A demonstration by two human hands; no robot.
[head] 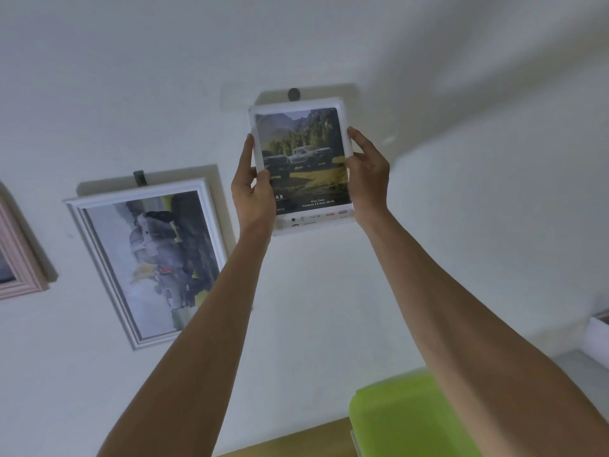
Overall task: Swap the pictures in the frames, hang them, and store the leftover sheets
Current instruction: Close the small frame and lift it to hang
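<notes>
Right now both your hands are raised to the white wall (461, 225), holding a white frame (342, 103) with a picture of trucks before a forested hillside. Your left hand (253, 196) grips the frame's left edge, thumb curled over the front and fingers (247, 150) stretched up along the side; your right hand (369, 176) grips the right edge, thumb on the front rim. The frame's top edge sits just under a dark round hook (293, 94) at 12 o'clock; whether it hangs on the hook you cannot tell. At 8 o'clock from it a larger white frame (211, 206) hangs tilted from a second dark hook (139, 177), its car picture lying sideways. A pink frame (19, 258) shows at the far 9 o'clock edge. Down at 5 o'clock a lime-green box (395, 417) rests on a wooden tabletop (313, 437).
</notes>
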